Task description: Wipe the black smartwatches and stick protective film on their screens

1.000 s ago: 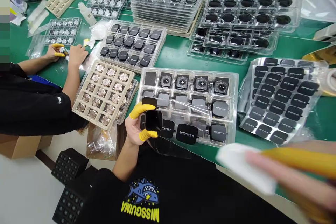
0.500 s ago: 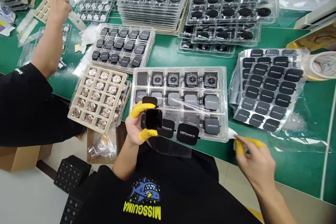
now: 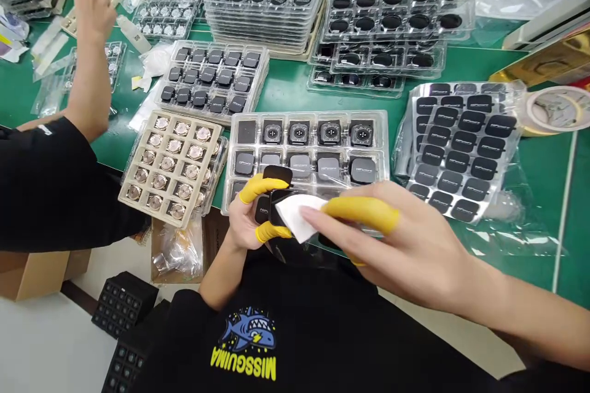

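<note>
My left hand (image 3: pixel 246 215), with yellow finger cots, grips a square smartwatch (image 3: pixel 275 214) by its edges, its dark glossy screen facing up. Black square film labels (image 3: pixel 278 175) on a clear sheet are also at this hand, partly hidden. In my right hand (image 3: pixel 410 245), also with yellow finger cots, a folded white wipe (image 3: pixel 298 220) is pinched and lies over the watch screen, covering most of it. Behind both hands is a clear plastic tray (image 3: pixel 384 135) with smartwatches in its compartments; some show their backs and others bear dark labels.
Label sheets (image 3: pixel 454 156) and a tape roll (image 3: pixel 557 109) lie at right. Stacked trays (image 3: pixel 267 27) stand at the back. A beige watch tray (image 3: pixel 171 163) and a tray of dark square pieces (image 3: pixel 212 80) are left. A co-worker's arm (image 3: pixel 90 80) reaches in at far left.
My right hand has come leftward from beside the tray, bringing the white wipe onto the watch screen. My left hand still holds the watch, slightly further right. The co-worker's hand has shifted left.
</note>
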The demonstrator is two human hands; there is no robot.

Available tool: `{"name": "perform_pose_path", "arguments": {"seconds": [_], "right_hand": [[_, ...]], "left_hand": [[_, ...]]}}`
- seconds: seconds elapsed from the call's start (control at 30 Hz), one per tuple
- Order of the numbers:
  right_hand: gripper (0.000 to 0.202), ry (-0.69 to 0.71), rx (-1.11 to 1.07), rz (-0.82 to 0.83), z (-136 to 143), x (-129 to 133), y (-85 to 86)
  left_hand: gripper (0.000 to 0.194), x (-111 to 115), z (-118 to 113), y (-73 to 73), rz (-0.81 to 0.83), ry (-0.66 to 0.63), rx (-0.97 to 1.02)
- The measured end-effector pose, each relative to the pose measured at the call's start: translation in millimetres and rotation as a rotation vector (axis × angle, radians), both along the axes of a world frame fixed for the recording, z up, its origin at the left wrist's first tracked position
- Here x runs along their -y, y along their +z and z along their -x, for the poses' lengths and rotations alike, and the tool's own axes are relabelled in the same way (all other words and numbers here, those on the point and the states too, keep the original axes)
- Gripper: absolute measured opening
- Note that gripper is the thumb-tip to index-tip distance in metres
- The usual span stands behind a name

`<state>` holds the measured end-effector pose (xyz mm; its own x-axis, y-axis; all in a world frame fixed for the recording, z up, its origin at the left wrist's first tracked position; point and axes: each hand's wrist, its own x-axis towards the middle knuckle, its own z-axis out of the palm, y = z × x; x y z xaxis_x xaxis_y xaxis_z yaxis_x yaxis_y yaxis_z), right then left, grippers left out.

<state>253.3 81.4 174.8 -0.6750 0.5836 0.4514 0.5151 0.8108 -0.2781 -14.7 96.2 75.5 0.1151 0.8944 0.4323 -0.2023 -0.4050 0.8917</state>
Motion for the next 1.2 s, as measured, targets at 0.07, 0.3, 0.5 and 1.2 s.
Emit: {"name": "perform_pose_path", "arguments": {"seconds": [0.07,0.3,0.5,1.2], "right_hand": [[0.036,0.079,0.049,-0.133,19.7,-13.0,5.7],[0.036,0.187,0.077,-0.14,26.7,-27.2,4.2],[0.041,0.366,0.111,-0.046,24.6,-47.7,9.0],[0.037,-0.743,0.126,0.348,-147.2,118.9,-175.7]], "left_hand": [[0.077,0.9,-0.1,0.1,0.009,-0.014,0.01],[0.066,3.0,5.1,-3.3,0.023,-0.014,-0.017],[0.07,4.8,8.3,-8.7,0.074,0.034,-0.048],[0.083,10.3,10.5,-23.9,0.119,0.07,0.02]]}}
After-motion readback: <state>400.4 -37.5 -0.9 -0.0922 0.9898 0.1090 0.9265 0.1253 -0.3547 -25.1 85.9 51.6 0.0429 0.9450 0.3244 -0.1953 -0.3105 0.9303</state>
